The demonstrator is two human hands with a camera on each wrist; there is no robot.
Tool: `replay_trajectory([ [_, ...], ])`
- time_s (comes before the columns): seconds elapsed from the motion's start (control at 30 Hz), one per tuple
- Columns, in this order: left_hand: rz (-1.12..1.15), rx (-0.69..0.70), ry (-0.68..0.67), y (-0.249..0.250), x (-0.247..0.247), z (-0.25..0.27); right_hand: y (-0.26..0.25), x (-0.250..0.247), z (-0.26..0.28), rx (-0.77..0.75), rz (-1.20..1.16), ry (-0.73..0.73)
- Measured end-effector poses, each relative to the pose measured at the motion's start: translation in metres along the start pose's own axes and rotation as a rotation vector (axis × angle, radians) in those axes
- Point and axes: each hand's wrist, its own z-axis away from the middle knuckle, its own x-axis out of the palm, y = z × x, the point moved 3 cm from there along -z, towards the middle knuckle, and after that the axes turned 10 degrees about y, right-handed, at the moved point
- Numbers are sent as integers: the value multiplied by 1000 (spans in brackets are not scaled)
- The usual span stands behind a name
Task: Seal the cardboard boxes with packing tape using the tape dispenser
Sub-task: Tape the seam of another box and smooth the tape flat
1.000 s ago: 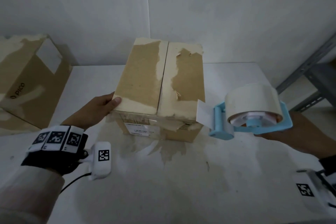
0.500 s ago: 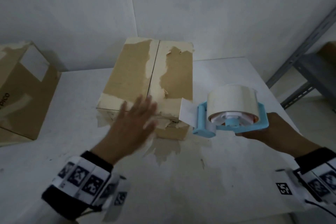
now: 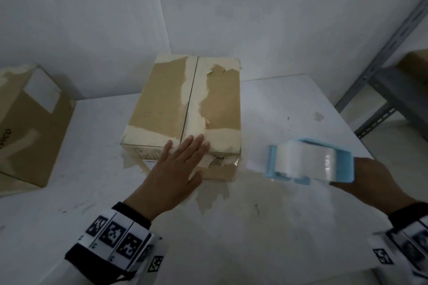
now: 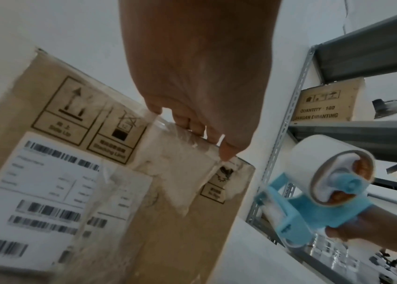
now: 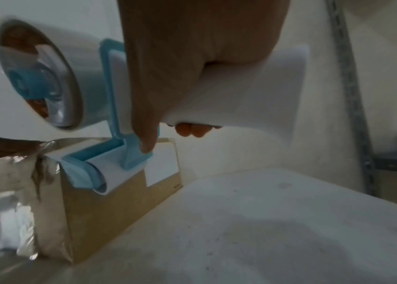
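A brown cardboard box (image 3: 166, 99) with torn pale tape patches stands in the middle of the white table (image 3: 266, 227), its top flaps shut along a centre seam. My left hand (image 3: 178, 166) lies flat with straight fingers (image 4: 187, 123) over the box's near top edge, at the seam. My right hand (image 3: 375, 183) grips the white handle (image 5: 241, 92) of a light blue tape dispenser (image 3: 310, 162) carrying a white tape roll (image 4: 326, 165). The dispenser hangs to the right of the box, roller end toward it, apart from it.
A second cardboard box (image 3: 30, 122) with a white label stands at the table's left. A grey metal shelf rack (image 3: 393, 58) holding another box (image 4: 326, 103) stands to the right. White walls close off the back.
My left hand left the box's left corner, swung across and now lies flat on the near top edge. The dispenser dropped lower and turned, staying right of the box.
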Motion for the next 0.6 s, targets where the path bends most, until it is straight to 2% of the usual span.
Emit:
replay_trajectory([
  [0.1, -14, -4, 0, 0, 0, -1, 11, 3, 9, 225, -188, -41],
  [0.2, 1, -15, 14, 2, -1, 1, 15, 20, 20, 204, -76, 56],
  [0.3, 6, -11, 31, 3, -4, -3, 11, 46, 30, 155, 66, 59],
  [0.43, 93, -7, 72, 0, -13, -7, -10, 72, 35, 281, 154, 83],
  [0.6, 195, -39, 134, -19, -21, 0, -25, 106, 42, 346, 165, -3],
])
